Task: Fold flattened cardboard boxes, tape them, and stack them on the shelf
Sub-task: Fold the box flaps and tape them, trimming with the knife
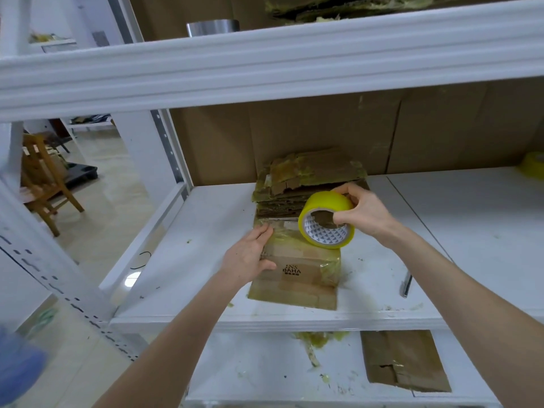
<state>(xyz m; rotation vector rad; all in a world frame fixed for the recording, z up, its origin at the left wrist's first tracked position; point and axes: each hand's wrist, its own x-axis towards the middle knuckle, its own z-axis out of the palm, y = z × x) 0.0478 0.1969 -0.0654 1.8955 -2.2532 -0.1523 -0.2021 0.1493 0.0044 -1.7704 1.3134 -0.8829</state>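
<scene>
The right fingers (343, 192) are curling over the rim of the yellow tape roll (323, 231) and the thumb is hooking into its core. So the right hand (363, 212) is gripping the roll and tilting it down onto the far right corner of the small cardboard box (297, 275). The left fingers (265, 234) are lying straight along the box's far left edge, and the left hand (248, 257) is pressing down flat, clasping nothing. The box is sitting on the middle shelf (206, 260), towards its near edge, just in front of a stack of flattened cardboard (312, 175).

The glossy tape on the lid is already looking wrinkled, so a pull at an angle is likely to lay the next strip creased or off the seam. With only a flat palm pinning it, the light box is also liable to skid towards the near edge when the roll tugs. A loose sticky end could catch the ragged stack behind.

The box is appearing closed, its flaps lying under tape. Whether anything is inside cannot be told, as the interior is hidden. A second yellow roll (534, 164) is resting at the far right of the same shelf. A flattened cardboard piece (403, 360) is lying on the lower shelf (265, 366).
</scene>
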